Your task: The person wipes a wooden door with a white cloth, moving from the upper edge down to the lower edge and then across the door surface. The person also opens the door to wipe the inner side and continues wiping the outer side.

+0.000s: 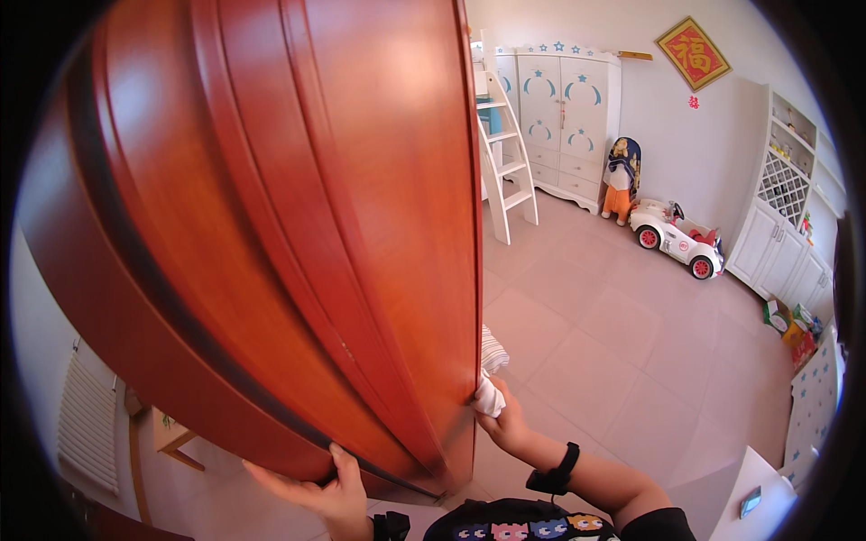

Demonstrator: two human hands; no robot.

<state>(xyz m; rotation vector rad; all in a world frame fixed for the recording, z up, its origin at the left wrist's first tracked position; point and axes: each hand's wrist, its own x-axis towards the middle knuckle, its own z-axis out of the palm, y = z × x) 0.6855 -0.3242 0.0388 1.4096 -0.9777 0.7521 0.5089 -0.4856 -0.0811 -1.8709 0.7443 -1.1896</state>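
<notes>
A large panelled wooden door [352, 223], polished reddish brown, fills the left half of the view and looks bowed by the lens. My left hand [325, 483] holds its lower left edge, thumb on the face and the other fingers stretched along the outer side. At the opposite edge, my right hand [502, 416] grips a bunched white cloth [488, 397] pressed to the wood. Part of that cloth and some fingertips are hidden by the door. Just above it, a striped fabric [494, 348] shows partly from behind the edge.
Beyond the tiled floor [609, 324] stand a white ladder [511, 162], a white wardrobe [582, 128], a plush toy [617, 186] and a toy car [676, 240]. A white cabinet [768, 237] lines the right wall. A wooden stool [177, 443] and a radiator [88, 419] are at lower left.
</notes>
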